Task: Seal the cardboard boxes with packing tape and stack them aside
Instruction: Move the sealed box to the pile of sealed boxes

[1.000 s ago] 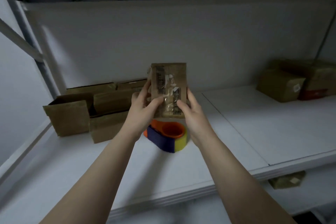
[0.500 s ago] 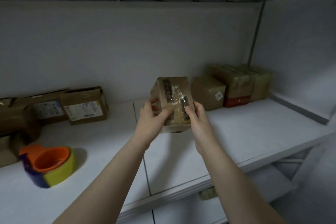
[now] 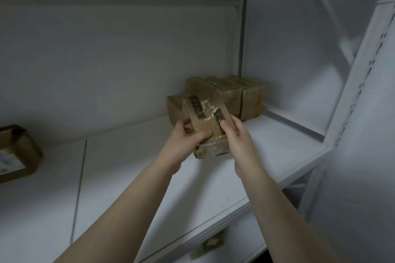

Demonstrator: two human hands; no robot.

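Observation:
I hold a small taped cardboard box (image 3: pixel 208 117) with black print and clear tape on its top face. My left hand (image 3: pixel 185 141) grips its left side, thumb across the top. My right hand (image 3: pixel 234 136) grips its right side, thumb on the tape. The box is tilted, its near end low over the white shelf (image 3: pixel 267 145). Right behind it sits a group of sealed cardboard boxes (image 3: pixel 239 94) in the shelf's back right corner. The tape dispenser is out of view.
Another cardboard box (image 3: pixel 16 153) with a white label sits at the far left of the shelf. A side wall and an upright post (image 3: pixel 352 83) close the shelf on the right. A small box (image 3: pixel 209 247) lies on the lower shelf.
The view has swung right along the shelf; both hands carried the taped box right and lowered it toward the sealed boxes in the corner. The tape dispenser and open boxes left the view.

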